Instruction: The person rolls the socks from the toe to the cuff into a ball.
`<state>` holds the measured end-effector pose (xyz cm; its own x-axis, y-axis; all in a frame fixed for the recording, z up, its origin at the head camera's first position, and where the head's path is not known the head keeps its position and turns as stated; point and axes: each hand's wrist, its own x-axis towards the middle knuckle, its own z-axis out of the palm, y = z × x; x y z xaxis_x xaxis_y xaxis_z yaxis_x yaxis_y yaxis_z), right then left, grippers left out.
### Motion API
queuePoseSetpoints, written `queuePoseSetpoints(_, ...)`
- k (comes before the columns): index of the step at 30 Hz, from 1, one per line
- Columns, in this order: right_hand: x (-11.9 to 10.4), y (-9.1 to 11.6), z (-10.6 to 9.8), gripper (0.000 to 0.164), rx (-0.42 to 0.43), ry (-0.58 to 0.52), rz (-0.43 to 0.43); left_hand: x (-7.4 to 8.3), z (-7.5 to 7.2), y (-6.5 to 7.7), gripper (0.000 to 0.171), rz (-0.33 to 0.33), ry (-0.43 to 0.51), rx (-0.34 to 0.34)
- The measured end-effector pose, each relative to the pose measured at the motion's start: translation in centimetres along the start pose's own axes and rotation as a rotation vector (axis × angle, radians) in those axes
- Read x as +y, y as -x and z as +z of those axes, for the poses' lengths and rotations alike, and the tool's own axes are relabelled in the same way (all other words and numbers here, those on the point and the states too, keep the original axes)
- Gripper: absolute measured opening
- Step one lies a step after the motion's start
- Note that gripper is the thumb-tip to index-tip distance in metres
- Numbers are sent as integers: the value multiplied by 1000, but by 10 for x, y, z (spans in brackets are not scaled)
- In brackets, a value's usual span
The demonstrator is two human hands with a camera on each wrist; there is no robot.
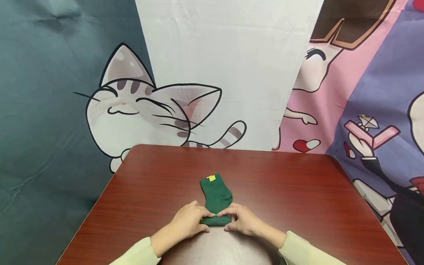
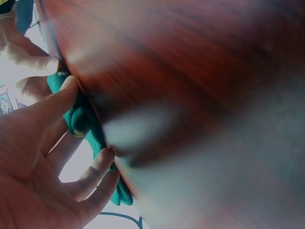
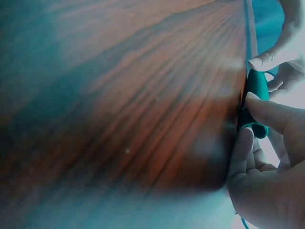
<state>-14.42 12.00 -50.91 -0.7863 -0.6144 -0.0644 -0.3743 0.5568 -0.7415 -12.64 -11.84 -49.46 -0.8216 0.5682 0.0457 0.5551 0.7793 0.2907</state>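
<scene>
A dark green ribbed sock [image 1: 216, 195] lies on the table, its far end bearing a yellow label [image 1: 211, 178]. Its near end is turned over into a thick roll [image 1: 216, 221] that runs crosswise. From the left side my left hand [image 1: 188, 221] grips this roll, fingers over the top and thumb at the near edge. My right hand [image 1: 245, 220] pinches the other end the same way, and both index fingertips almost meet in the middle. In the right wrist view the rolled green fabric [image 3: 259, 86] shows between the thumbs and fingers. The fingers hide part of the roll's ends.
The reddish-brown wooden table [image 1: 281, 184] has rounded far corners. Behind it hangs a cloth backdrop [image 1: 225, 44] printed with a cartoon cat and other figures. Pale sleeves [image 1: 140, 252] cover both forearms.
</scene>
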Motion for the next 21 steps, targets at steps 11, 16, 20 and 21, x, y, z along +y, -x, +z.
queuePoseSetpoints(11, 0, -2, 6, 33, 65, 72, -64, 6, 2, -2, 31, 24, -61, 28)
queuePoseSetpoints(16, 1, -2, 6, 27, 83, 94, -74, 7, 0, -4, 24, 31, -69, 34)
queuePoseSetpoints(20, 0, -2, 6, 22, 83, 77, -38, 4, 1, -6, 22, 19, -33, 24)
queuePoseSetpoints(21, 0, -2, 7, 22, 81, 70, -24, 2, 2, -6, 22, 17, -20, 22)
